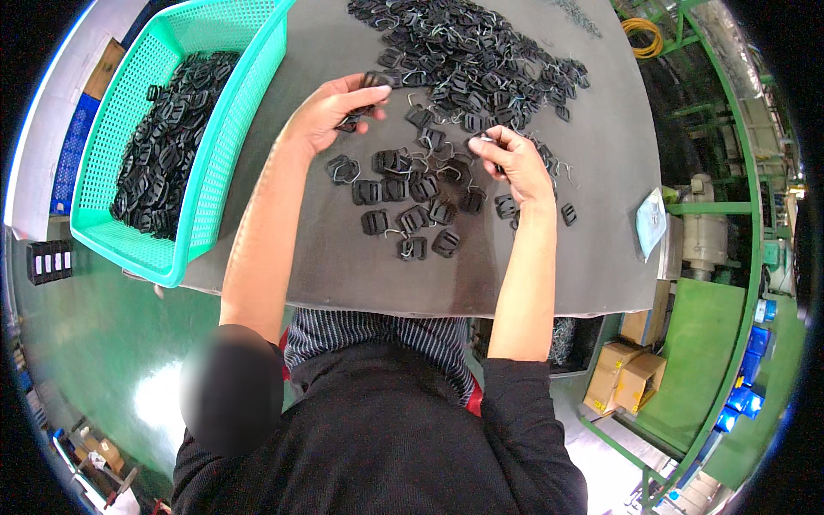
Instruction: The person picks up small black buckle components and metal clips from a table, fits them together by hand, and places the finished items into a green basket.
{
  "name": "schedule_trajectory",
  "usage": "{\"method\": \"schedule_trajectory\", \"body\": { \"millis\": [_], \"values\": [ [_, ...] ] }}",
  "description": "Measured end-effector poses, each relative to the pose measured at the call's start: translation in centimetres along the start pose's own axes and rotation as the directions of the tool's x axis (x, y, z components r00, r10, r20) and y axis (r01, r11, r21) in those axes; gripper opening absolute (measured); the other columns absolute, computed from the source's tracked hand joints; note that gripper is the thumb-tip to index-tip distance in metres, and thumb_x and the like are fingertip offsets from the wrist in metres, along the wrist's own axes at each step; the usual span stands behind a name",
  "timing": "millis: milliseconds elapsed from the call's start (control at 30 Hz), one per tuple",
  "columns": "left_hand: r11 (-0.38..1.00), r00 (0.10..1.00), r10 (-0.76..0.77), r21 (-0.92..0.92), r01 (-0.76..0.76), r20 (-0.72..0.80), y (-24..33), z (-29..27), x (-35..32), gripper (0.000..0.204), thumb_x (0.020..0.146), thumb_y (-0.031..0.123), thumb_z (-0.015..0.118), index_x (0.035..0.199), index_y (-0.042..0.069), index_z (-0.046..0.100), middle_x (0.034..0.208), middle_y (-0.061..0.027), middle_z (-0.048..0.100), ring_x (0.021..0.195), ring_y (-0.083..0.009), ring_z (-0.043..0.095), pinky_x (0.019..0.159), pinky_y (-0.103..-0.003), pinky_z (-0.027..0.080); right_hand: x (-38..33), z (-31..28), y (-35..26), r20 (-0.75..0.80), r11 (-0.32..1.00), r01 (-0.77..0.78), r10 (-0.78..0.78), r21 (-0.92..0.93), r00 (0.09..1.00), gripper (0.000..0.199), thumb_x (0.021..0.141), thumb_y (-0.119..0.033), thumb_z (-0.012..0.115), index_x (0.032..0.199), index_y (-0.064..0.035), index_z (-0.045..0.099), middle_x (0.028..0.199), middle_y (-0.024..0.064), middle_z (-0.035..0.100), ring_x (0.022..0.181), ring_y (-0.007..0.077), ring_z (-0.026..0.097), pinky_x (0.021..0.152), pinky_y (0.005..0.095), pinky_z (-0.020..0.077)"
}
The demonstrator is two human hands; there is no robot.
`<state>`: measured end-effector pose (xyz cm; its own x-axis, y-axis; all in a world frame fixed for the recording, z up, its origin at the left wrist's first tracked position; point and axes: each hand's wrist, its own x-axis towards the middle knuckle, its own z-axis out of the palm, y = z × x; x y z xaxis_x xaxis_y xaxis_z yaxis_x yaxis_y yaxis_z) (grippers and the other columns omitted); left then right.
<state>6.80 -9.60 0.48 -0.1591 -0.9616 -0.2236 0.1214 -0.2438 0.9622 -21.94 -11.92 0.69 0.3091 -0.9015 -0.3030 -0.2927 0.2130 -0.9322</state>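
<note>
My left hand [330,112] is closed around black plastic buckles; one [375,80] shows at the fingertips and another [348,124] below the palm. To its right, my right hand [521,165] pinches something small and dark with a pale glint, too small to name. Between and below the hands lies a loose group of black slotted buckles [395,189], several with thin silvery bent wires on them. Farther back a large heap of the same buckles and wires [468,64] spreads over the grey table [343,266].
A turquoise perforated basket [211,184] full of black buckles stands at the table's left. A light blue cloth-like piece [651,225] hangs at the right edge. Thin metal bits [577,15] lie at the far right. Cardboard boxes [625,378] and green metal framing [712,208] are beyond.
</note>
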Motion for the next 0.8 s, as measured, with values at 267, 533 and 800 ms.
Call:
{"method": "schedule_trajectory", "body": {
  "millis": [267, 533, 800],
  "values": [
    [0.891, 0.991, -0.025, -0.448, 0.08, 0.128, -0.7, 0.2, 0.2, 0.052, 0.094, 0.046, 0.039, 0.124, 0.004, 0.047, 0.119, -0.0137, 0.055, 0.105, -0.0255, 0.058, 0.071, -0.029, 0.055, -0.5, -0.8, -0.9, -0.008, 0.99, 0.017, -0.018, -0.143, 1.0, 0.033, 0.07, -0.006, 0.071, 0.1, -0.0011, 0.057, 0.079, 0.0054, 0.061, 0.052, 0.0067, 0.05, 0.047, 0.021, 0.0391],
    [0.781, 0.987, -0.033, -0.613, 0.123, 0.156, -1.0, 1.0, 1.0, 0.053, 0.095, 0.043, 0.036, 0.124, 0.0, 0.045, 0.124, -0.0174, 0.051, 0.116, -0.0332, 0.05, 0.093, -0.048, 0.045, -2.3, -2.8, 0.6, 0.022, 0.91, -0.066, 0.062, 0.408, 0.998, 0.021, 0.079, -0.012, 0.065, 0.099, -0.0068, 0.058, 0.075, 0.0, 0.057, 0.053, 0.0061, 0.049, 0.042, 0.0174, 0.0316],
    [0.715, 0.993, -0.028, -0.691, 0.103, 0.118, -0.3, 4.8, -0.7, 0.052, 0.097, 0.043, 0.029, 0.124, 0.002, 0.045, 0.122, -0.0151, 0.053, 0.115, -0.029, 0.05, 0.094, -0.044, 0.044, -1.7, 6.0, -3.0, 0.069, 0.945, 0.317, -0.312, -0.075, 0.948, 0.014, 0.079, -0.016, 0.067, 0.09, -0.0076, 0.064, 0.074, 0.0016, 0.059, 0.063, 0.01, 0.055, 0.046, 0.0221, 0.037]
  ]
}}
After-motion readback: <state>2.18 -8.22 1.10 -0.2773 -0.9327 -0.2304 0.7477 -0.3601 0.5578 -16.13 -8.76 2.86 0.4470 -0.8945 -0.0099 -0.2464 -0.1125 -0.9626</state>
